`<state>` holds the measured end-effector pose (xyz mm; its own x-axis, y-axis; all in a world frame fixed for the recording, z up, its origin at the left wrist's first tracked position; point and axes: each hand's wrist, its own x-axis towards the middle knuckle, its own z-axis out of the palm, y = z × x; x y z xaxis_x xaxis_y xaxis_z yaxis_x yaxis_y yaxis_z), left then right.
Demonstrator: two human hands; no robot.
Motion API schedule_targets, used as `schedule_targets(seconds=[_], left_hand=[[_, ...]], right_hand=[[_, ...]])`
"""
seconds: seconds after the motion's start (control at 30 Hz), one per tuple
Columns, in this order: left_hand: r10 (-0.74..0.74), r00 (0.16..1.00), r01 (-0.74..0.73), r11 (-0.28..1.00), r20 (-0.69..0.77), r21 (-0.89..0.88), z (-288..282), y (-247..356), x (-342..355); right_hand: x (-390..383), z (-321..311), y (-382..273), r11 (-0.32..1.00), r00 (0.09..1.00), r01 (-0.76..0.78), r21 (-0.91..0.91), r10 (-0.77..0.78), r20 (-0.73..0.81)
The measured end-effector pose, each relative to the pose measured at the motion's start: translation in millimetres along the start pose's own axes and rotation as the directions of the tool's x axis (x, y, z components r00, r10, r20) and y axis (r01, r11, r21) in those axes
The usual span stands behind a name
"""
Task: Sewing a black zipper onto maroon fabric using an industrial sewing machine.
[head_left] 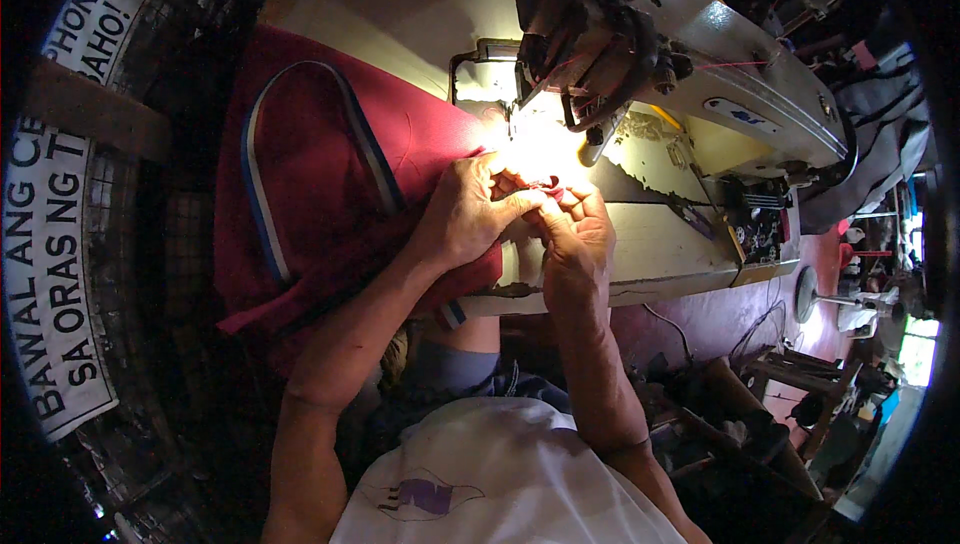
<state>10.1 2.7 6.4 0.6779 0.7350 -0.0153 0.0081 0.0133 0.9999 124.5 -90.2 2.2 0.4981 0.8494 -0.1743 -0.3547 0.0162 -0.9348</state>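
Dark red fabric spreads over the left of the sewing table and hangs over its front edge. A striped ribbon, blue and white, loops across it. My left hand is closed at the fabric's right corner, fingertips pinching it. Close beside it, my right hand pinches a small folded bit of red fabric. The fingertips of both hands nearly meet there, just in front of the lit needle area of the sewing machine. How the folded bit joins the larger piece is hidden by my fingers.
The machine's head and arm rise over the far right of the table. A small pair of dark snips lies right of my right hand. Signs hang on the left wall. A standing fan and clutter fill the right.
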Motion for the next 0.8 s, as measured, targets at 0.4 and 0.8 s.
schedule_targets(seconds=[0.4,0.8], left_hand=[[-0.25,0.967,0.248,0.968,-0.051,-0.044,-13.9,10.7,6.6],[-0.405,0.89,0.456,0.809,0.209,-0.371,-48.6,7.1,32.5]], right_hand=[[38.2,-35.6,2.9,0.986,0.949,-0.036,-0.163,0.085,0.305],[61.5,-44.3,12.3,0.91,0.926,0.164,-0.38,-0.01,0.376]])
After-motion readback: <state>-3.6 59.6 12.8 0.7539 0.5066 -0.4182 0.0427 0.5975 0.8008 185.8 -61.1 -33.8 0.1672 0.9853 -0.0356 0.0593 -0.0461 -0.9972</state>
